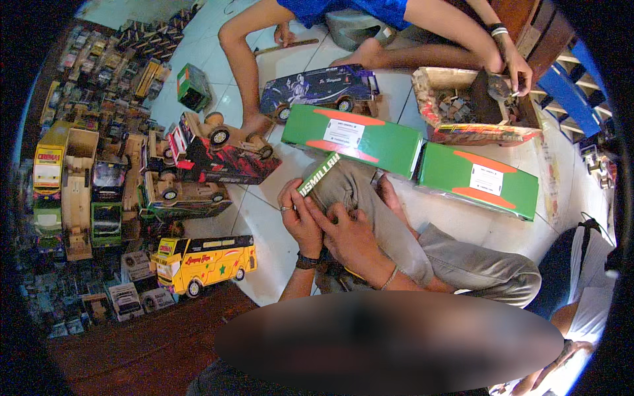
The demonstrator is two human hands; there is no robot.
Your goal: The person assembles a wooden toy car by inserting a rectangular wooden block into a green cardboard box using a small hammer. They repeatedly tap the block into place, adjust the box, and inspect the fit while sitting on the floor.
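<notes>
1. Far side: dark-blue toy bus [317, 92] on tile floor [254, 218]; just nearer, long green box [380, 144] w/ orange patches + white label; second green box [479, 181] end-on to its right.
2. Far right: open carton [489, 134] w/ small blocks [456, 109] inside; co-worker's hand [518, 76] at its right side. Co-worker's other hand [284, 34] on floor side, near thin flat stick [287, 46].
3. Left: red-black toy truck [228, 155] tipped, wheels showing; yellow toy bus [208, 264] upright, nearer. Beyond these, far left, dense rows of toy vehicles [82, 178].
4. In the way: grey-trousered leg [396, 221] directly behind/under hands; long green box just past strip's far end. Near edge blurred, can't read.
5. Pose: L hand [302, 221] raised approx. mid-scene, forearm from near edge, dark band at wrist, ring on finger. R hand [353, 241] just right of it, forearm slanting in from near right, fingers bent toward L hand.
6. Grip, L: thumb + fingers pinching near end of dark-green strip [320, 175] w/ pale lettering; strip tilts up, far end pointing far right.
7. Grip, R: index reaches strip's near end, other fingers curled; can't tell if pinching or only touching.
</notes>
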